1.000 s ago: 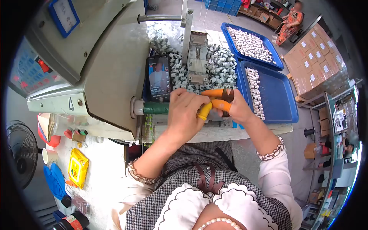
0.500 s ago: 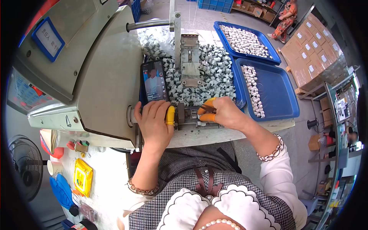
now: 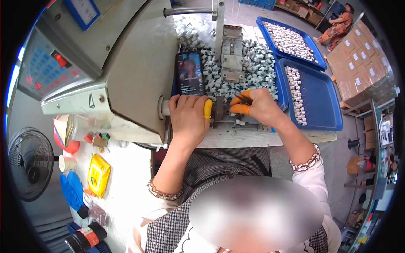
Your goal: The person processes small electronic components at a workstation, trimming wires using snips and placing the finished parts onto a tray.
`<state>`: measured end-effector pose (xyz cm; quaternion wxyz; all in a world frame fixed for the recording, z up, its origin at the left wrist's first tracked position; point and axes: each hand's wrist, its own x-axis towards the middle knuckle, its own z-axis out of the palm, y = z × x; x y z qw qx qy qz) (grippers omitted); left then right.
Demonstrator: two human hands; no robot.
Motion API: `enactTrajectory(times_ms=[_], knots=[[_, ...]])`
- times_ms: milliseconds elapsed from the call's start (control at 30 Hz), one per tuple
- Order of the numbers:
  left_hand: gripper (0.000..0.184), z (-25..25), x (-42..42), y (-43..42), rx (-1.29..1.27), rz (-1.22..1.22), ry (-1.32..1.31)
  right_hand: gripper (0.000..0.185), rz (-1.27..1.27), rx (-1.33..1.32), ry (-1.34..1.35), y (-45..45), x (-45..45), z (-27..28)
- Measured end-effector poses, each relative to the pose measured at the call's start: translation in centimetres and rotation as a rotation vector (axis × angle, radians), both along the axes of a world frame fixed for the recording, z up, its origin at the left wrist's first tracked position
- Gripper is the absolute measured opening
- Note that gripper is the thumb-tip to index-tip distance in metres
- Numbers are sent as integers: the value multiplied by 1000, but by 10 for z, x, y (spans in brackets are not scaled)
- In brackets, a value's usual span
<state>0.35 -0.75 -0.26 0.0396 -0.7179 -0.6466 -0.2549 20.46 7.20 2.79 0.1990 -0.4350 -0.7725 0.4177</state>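
My left hand (image 3: 188,118) lies with curled fingers over the metal shaft (image 3: 165,108) sticking out of the machine's side. A yellow finger cot covers its thumb. My right hand (image 3: 262,106) is closed in a pinch just right of a dark metal block (image 3: 219,108), its thumb and forefinger in orange cots. What these fingertips hold, if anything, is hidden. A small white part (image 3: 239,122) sits in the metal fixture below them. Behind both hands spreads a heap of small black-and-white parts (image 3: 258,63).
A phone (image 3: 190,74) playing video leans beside the beige machine (image 3: 135,63). To the right are a blue tray (image 3: 316,99) with parts along its left side and a fuller blue tray (image 3: 260,26). A yellow packet (image 3: 99,175) lies at left. A person (image 3: 339,25) stands far back.
The whole view has shifted, so the bench appears further right and higher. My right fingertips have lifted slightly off the fixture, where a white part now shows. The left hand stays at the shaft.
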Motion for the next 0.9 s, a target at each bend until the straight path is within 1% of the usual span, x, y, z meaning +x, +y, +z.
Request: enactTrajectory(times_ms=[67,100,167,233,267,333,367,400,433,500,533,567,633,667,700,767,800,833,900], knots=[[41,2,-6,-2,120,-108,-132,23,-39,-41,-35,-1,2,0],[41,3,-6,-2,121,-105,-129,23,-36,-40,-33,-3,3,-1],[44,6,-4,-6,111,-98,-110,22,7,150,34,-7,6,-4],[44,9,-4,-6,69,-92,-123,22,52,229,-91,-11,5,4],[44,2,-4,-3,66,-58,-76,22,104,270,-110,-10,6,7],[43,-5,-5,-1,93,-40,-52,22,107,401,-139,-12,5,-6],[40,-5,-6,1,120,-40,-26,21,103,421,-150,-17,-1,-12],[29,5,-2,7,-59,19,50,21,92,456,-177,-16,0,-8],[29,8,-1,14,-39,7,39,21,95,424,-212,-14,-4,-4],[17,13,-2,24,-376,119,124,21,87,343,-271,-11,-6,3],[14,3,-4,23,-251,83,117,21,106,367,-254,-11,-5,5],[14,-2,-4,20,-238,82,118,21,126,392,-234,-13,-4,6],[15,-11,-3,15,95,32,134,20,84,386,-174,-14,1,-5],[14,-14,0,14,314,17,92,20,56,388,-148,-16,3,-7],[14,-13,-1,15,324,20,92,21,20,341,-115,-18,3,-8],[14,-16,1,14,269,37,102,21,3,389,-21,-18,-2,-15],[13,-16,-1,17,126,33,104,22,8,364,-66,-14,-3,-17],[13,-15,-2,14,122,29,106,22,5,359,-65,-13,-5,-13],[14,-9,-7,14,44,-30,30,19,15,197,-104,-11,-7,-3]])
